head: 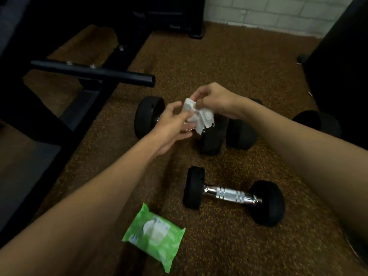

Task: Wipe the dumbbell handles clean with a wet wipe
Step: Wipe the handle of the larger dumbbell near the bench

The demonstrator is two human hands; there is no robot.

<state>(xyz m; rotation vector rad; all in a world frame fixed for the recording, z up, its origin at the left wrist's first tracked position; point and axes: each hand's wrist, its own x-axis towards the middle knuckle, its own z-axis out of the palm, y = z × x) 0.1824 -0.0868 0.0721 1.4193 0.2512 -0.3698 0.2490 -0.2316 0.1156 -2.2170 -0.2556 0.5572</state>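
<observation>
— Lying where, relative to the hands?
— Both hands, left hand [175, 124] and right hand [214, 98], pinch one crumpled wet wipe [199, 116] directly above the far dumbbell [149, 116]; its axis runs left-right.
— Nearer alternative?
— The near dumbbell [231, 194], handle bare, right arm closer.
— Hidden?
— Far handle, mostly covered; a third dumbbell [240, 134] is partly occluded.

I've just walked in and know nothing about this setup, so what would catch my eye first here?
First, the crumpled white wet wipe, held up between the left hand and right hand in the middle of the view. Below it, a dumbbell with a shiny metal handle lies on the brown carpet; another dumbbell sits partly hidden behind the hands. Nearest the viewer lies a bright green wipe pack.
</observation>
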